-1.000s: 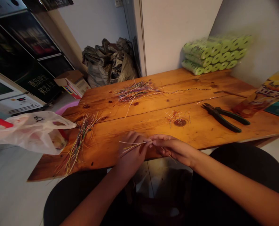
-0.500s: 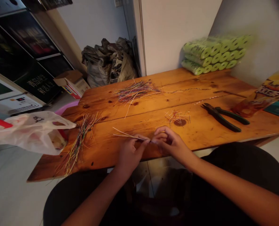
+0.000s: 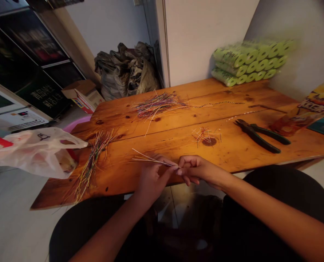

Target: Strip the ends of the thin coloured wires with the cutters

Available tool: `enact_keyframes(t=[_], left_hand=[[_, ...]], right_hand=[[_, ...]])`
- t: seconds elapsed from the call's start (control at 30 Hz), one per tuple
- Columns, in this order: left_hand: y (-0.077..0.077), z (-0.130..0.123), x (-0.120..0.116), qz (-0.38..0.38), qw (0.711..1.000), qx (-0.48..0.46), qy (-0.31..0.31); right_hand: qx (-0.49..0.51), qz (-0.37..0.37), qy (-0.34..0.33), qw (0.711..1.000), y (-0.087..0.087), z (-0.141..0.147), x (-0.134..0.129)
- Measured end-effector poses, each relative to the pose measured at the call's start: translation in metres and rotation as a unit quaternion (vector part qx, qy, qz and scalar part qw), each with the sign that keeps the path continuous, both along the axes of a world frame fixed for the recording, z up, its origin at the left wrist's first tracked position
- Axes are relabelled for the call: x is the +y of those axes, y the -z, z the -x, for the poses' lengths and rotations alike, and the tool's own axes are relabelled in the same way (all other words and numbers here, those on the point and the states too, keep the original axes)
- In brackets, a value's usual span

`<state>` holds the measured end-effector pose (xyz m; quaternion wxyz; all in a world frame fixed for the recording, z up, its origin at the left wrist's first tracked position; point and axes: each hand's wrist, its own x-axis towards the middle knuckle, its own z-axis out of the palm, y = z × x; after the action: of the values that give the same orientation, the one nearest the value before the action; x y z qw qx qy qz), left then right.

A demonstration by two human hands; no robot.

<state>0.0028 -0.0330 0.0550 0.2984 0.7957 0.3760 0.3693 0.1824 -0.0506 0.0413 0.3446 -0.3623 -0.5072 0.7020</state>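
Several thin wires (image 3: 148, 158) fan out to the left from my left hand (image 3: 155, 178), which pinches them between thumb and forefinger. My right hand (image 3: 196, 169) is closed in a pinch at the right end of the same wires, its fingertips touching those of the left. The very tips of the wires are hidden by the fingers. Both hands hover over the front edge of the wooden table (image 3: 118, 189). Just beyond the right hand lies a small scatter of short wire pieces (image 3: 204, 135).
A bundle of coloured wires (image 3: 93, 160) lies on the left, a larger pile (image 3: 159, 104) at the back. Black-handled pliers (image 3: 257, 135), an orange-labelled bottle (image 3: 306, 109) and green rolls (image 3: 249, 63) are on the right. A white plastic bag (image 3: 36, 151) stands at the left edge.
My right hand has turned and its fingers have moved lower, with thumb and forefinger now against the wire ends. The left hand has shifted slightly right.
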Motion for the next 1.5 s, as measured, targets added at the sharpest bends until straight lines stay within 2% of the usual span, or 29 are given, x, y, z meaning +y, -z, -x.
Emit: enact_keyframes(t=[0.07,0.1,0.13,0.2,0.23,0.27,0.3,0.33,0.43,0.5,0.6,0.7,0.77,0.83,0.9,0.97,1.13,1.2,1.27,1.37,1.5], left_hand=[[0.001,-0.001,-0.001,0.027,1.0,0.01,-0.005],[0.002,-0.002,-0.001,0.039,0.999,0.024,-0.008],[0.003,-0.002,-0.001,0.053,0.998,0.038,-0.013],[0.006,-0.003,0.001,0.088,0.995,0.051,-0.022],[0.008,-0.003,0.002,0.105,0.993,0.047,-0.027],[0.01,-0.003,0.002,0.115,0.992,0.037,-0.03],[0.011,-0.002,0.003,0.121,0.992,0.024,-0.032],[0.012,-0.002,0.004,0.118,0.992,0.015,-0.03],[0.009,-0.002,0.004,0.068,0.997,0.02,-0.031],[0.006,-0.002,0.003,0.012,0.999,0.039,-0.036],[0.002,-0.001,0.001,-0.081,0.994,0.068,-0.034],[0.0,0.0,-0.001,-0.147,0.981,0.118,-0.04],[0.0,0.001,-0.002,-0.172,0.973,0.148,-0.042],[0.001,0.001,-0.002,-0.184,0.969,0.16,-0.04],[0.002,0.001,-0.002,-0.177,0.971,0.157,-0.043],[0.004,0.001,-0.002,-0.149,0.978,0.137,-0.045],[0.006,-0.002,-0.001,-0.046,0.995,0.081,-0.026],[0.007,-0.003,0.0,-0.001,0.998,0.058,-0.026],[0.007,-0.003,0.002,0.071,0.997,0.013,-0.038],[0.007,0.0,0.009,0.193,0.972,-0.091,-0.094],[0.007,0.004,0.016,0.28,0.928,-0.203,-0.136]], right_hand=[[-0.091,-0.085,0.013,0.992,-0.001,-0.002,0.0],[-0.154,-0.148,0.033,0.976,-0.001,-0.003,0.0],[-0.222,-0.218,0.055,0.949,-0.002,-0.004,-0.001],[-0.344,-0.34,0.088,0.871,-0.002,-0.005,-0.005],[-0.384,-0.374,0.094,0.839,-0.002,-0.005,-0.006],[-0.402,-0.387,0.1,0.824,-0.002,-0.005,-0.008],[-0.4,-0.38,0.109,0.827,-0.002,-0.004,-0.009],[-0.376,-0.358,0.118,0.846,-0.002,-0.003,-0.009],[-0.227,-0.253,0.137,0.93,-0.001,0.0,-0.007],[-0.136,-0.187,0.138,0.963,0.0,0.001,-0.004],[-0.069,-0.1,0.124,0.985,0.0,-0.001,0.0],[-0.062,-0.044,0.068,0.995,0.0,-0.004,0.004],[-0.088,-0.05,0.042,0.994,-0.001,-0.005,0.005],[-0.132,-0.101,0.058,0.984,0.0,-0.006,0.004],[-0.202,-0.18,0.098,0.958,0.0,-0.006,0.002],[-0.284,-0.266,0.128,0.912,-0.001,-0.007,-0.002],[-0.43,-0.449,0.107,0.776,-0.005,-0.01,-0.009],[-0.457,-0.468,0.098,0.75,-0.006,-0.011,-0.01],[-0.458,-0.443,0.096,0.765,-0.007,-0.01,-0.009],[-0.402,-0.372,0.096,0.831,-0.008,-0.008,-0.007],[-0.301,-0.284,0.109,0.904,-0.011,-0.002,-0.007]])
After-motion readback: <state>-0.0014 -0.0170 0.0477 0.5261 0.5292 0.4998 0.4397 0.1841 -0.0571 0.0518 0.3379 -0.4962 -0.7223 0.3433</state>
